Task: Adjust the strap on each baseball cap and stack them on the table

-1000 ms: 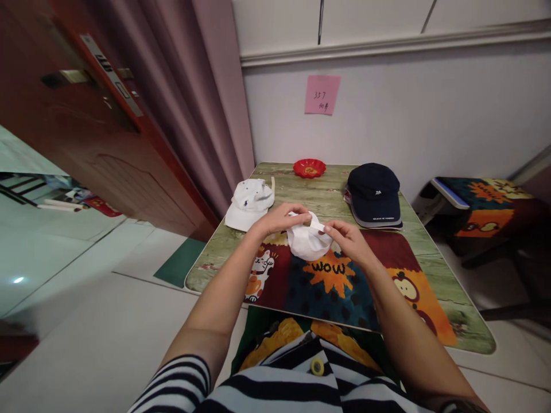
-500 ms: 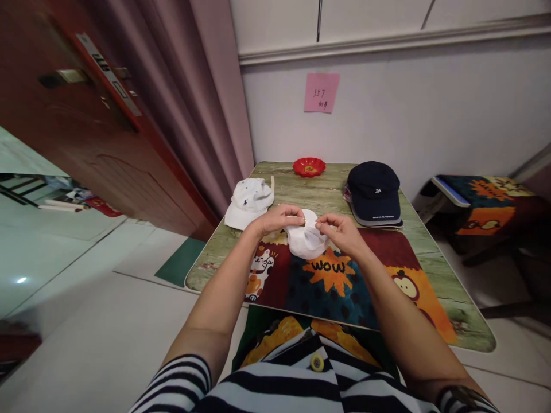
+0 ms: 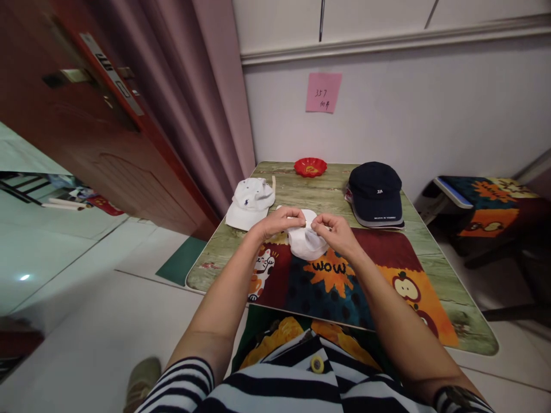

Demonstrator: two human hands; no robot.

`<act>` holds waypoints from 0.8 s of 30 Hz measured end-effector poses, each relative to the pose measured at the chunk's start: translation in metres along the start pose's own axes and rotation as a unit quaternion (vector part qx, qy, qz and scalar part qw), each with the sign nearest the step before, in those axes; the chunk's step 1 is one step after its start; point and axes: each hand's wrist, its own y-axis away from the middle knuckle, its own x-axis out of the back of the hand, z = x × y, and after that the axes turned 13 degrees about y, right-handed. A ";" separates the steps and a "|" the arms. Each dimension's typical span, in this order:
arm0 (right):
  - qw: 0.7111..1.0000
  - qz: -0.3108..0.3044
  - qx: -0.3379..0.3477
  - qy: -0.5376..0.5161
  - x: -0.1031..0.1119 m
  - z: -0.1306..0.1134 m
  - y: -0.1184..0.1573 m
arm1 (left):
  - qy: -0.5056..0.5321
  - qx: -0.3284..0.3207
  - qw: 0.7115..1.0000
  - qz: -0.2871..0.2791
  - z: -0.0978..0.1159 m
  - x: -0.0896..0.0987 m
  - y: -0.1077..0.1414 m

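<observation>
A white cap point(image 3: 307, 246) lies in the middle of the table over a patterned mat, partly covered by my fingers. My left hand point(image 3: 280, 222) pinches the cap's strap from the left, where a small metallic buckle seems to show at the fingertips. From the right, my right hand point(image 3: 334, 232) pinches the strap's other side, its fingertips close to the left ones. Left of my hands sits another white cap point(image 3: 250, 203) with a small dark logo. A navy cap point(image 3: 374, 192) rests to the right, apparently on top of other caps.
The green wood-look table point(image 3: 202, 267) carries a colourful mat point(image 3: 387, 246) and, at its far edge, a red scalloped dish point(image 3: 310, 167). A pink note point(image 3: 323, 93) is stuck on the wall behind. A brown door point(image 3: 116, 143) stands left, a covered stool point(image 3: 491, 201) right.
My right hand has moved slightly left, bringing its fingertips closer to my left hand at the strap. The view has shifted a little, and a shoe now shows at lower left.
</observation>
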 end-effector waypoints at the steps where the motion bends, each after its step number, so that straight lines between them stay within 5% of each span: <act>1: 1.000 0.000 0.003 -0.001 0.000 -0.001 0.000 | 0.004 -0.001 1.000 0.000 -0.001 0.000 0.000; 14: 1.000 -0.012 0.016 0.017 -0.003 0.001 -0.004 | 0.023 0.004 0.999 0.030 0.001 -0.005 0.002; 20: 0.999 0.026 -0.007 -0.047 0.013 0.041 0.006 | 0.100 0.023 0.992 0.071 -0.006 0.009 0.009; 24: 1.000 -0.019 0.015 0.018 0.025 0.070 0.016 | 0.116 0.012 0.990 0.083 -0.015 0.015 0.010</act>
